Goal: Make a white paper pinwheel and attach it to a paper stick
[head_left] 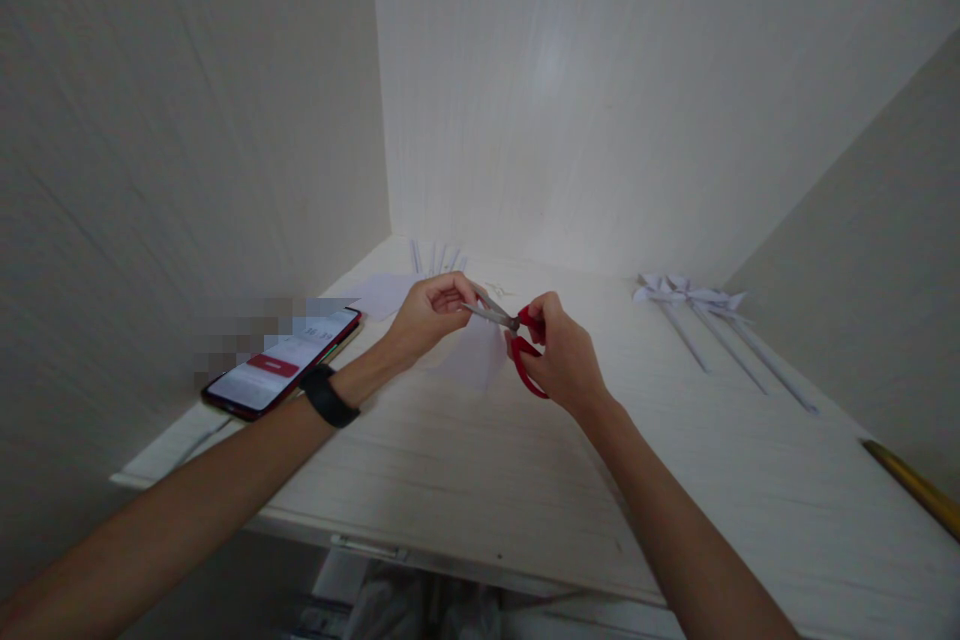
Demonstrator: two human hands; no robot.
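Note:
Red-handled scissors [516, 324] are in my right hand [564, 355], fingers through the loops, blades apart and pointing left. My left hand [435, 315] is closed in a pinch at the blade tips; what it holds there is too small to make out. Below the blades shows a pale sheet of paper [476, 357], and I cannot tell whether it lies on the table or hangs from the fingers. Behind my left hand are more white paper [380, 294] and several thin paper sticks [431, 258].
White paper pinwheels [688, 292] on rolled sticks lie at the right of the white table [420, 465]. A phone [281, 365] with a lit screen rests at the left. Walls enclose the back and sides. A gold-coloured strip [911, 482] is at the right edge.

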